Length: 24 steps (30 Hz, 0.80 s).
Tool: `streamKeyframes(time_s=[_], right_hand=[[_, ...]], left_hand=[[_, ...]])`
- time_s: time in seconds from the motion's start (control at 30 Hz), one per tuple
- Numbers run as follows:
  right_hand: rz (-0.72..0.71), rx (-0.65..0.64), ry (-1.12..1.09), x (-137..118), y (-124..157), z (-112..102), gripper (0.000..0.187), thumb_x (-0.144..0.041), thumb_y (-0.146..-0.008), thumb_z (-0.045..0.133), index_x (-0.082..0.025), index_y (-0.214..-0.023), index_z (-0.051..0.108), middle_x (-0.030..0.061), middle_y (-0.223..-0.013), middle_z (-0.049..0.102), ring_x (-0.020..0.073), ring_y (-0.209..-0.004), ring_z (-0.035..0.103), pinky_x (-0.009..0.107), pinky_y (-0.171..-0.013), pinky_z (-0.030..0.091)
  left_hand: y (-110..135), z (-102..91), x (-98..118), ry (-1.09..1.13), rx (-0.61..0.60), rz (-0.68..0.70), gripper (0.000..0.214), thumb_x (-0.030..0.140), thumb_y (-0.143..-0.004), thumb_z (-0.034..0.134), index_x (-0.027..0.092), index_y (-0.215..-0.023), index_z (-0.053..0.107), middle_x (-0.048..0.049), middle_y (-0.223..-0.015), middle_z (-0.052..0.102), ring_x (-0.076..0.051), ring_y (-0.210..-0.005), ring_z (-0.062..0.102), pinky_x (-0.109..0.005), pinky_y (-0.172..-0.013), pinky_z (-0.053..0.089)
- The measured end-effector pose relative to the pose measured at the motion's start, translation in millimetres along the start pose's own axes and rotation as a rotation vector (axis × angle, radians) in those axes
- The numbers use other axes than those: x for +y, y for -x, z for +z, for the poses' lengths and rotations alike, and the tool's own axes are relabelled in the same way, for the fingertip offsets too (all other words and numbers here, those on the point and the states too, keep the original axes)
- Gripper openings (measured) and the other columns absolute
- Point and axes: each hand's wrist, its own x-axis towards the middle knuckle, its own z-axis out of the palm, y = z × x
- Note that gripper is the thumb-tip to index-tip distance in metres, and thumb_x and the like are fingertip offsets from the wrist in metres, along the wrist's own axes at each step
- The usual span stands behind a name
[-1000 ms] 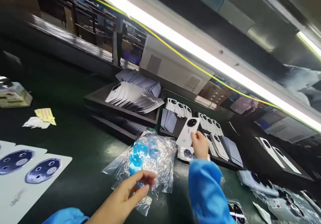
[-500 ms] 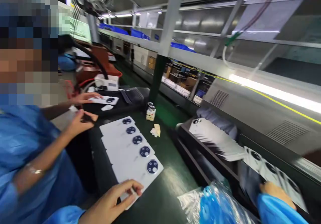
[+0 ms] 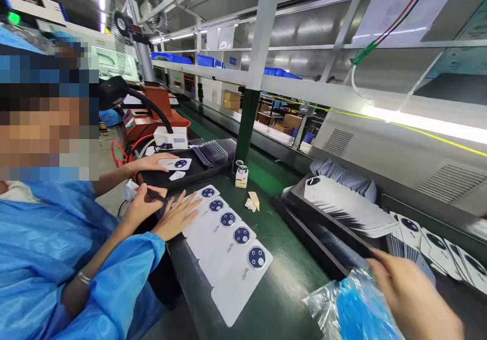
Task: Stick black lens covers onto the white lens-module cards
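My left hand (image 3: 178, 215) lies with fingers spread on the far end of a row of white phone back covers (image 3: 232, 281), beside a co-worker's hand. The covers overlap on the green bench, each with a round dark camera area. My right hand (image 3: 414, 292), blurred, has its fingers curled at the near end of a black tray (image 3: 338, 241). Many white back covers (image 3: 346, 205) stand packed in this tray. A clear plastic bag with blue contents (image 3: 359, 304) sits just below my right hand.
At left, a co-worker holds a dark slender tool (image 3: 155, 194) and touches another cover (image 3: 180, 164) above a black tray (image 3: 167, 176). A small labelled bottle (image 3: 241, 176) and paper scraps (image 3: 252, 202) lie mid-bench. More covers (image 3: 437, 243) fill the right side. A post (image 3: 249, 122) rises behind.
My left hand has left the nearest cover and moved to the far end of the row. My right hand has shifted from the covers at right to the tray's near end. The view has turned slightly.
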Motion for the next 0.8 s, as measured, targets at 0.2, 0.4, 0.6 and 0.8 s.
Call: streamKeyframes(time_s=[0.2, 0.4, 0.6, 0.8], right_hand=[[-0.548, -0.38, -0.32, -230.1, 5.1, 86.1, 0.051, -0.064, -0.089, 0.039, -0.034, -0.127, 0.053, 0.0009, -0.144, 0.046, 0.0324, -0.131, 0.042, 0.058, -0.097, 0.046], [-0.449, -0.748, -0.407, -255.8, -30.6, 126.9, 0.066, -0.064, -0.091, 0.034, -0.023, -0.144, 0.036, 0.0071, -0.152, 0.028, 0.0315, -0.143, 0.016, 0.061, -0.112, 0.018], [-0.361, -0.787, -0.421, -257.6, -17.9, 122.8, 0.067, -0.064, -0.091, 0.036, -0.023, -0.144, 0.035, 0.0068, -0.151, 0.03, 0.0314, -0.141, 0.021, 0.064, -0.11, 0.019], [-0.332, -0.717, -0.415, -247.1, 21.9, 103.8, 0.067, -0.064, -0.09, 0.039, -0.024, -0.143, 0.035, 0.0067, -0.15, 0.035, 0.0327, -0.14, 0.026, 0.066, -0.106, 0.027]], left_hand=[[-1.7, 0.9, -0.9, -0.046, -0.136, 0.071, 0.052, 0.043, -0.092, 0.037, 0.033, -0.143, 0.035, 0.0018, -0.155, 0.023, -0.031, -0.145, 0.012, -0.058, -0.114, 0.016], [1.0, 0.5, -1.2, -0.076, -0.147, 0.127, 0.052, 0.042, -0.089, 0.046, 0.036, -0.14, 0.039, -0.0009, -0.153, 0.028, -0.031, -0.143, 0.019, -0.061, -0.112, 0.015], [14.1, 4.3, 3.8, -0.069, -0.152, 0.172, 0.052, 0.044, -0.089, 0.044, 0.035, -0.14, 0.039, -0.0034, -0.153, 0.028, -0.035, -0.143, 0.019, -0.067, -0.109, 0.015], [39.1, 23.0, 14.3, -0.021, -0.055, 0.292, 0.052, 0.047, -0.087, 0.048, 0.037, -0.138, 0.043, -0.0051, -0.151, 0.035, -0.038, -0.14, 0.025, -0.069, -0.106, 0.02]])
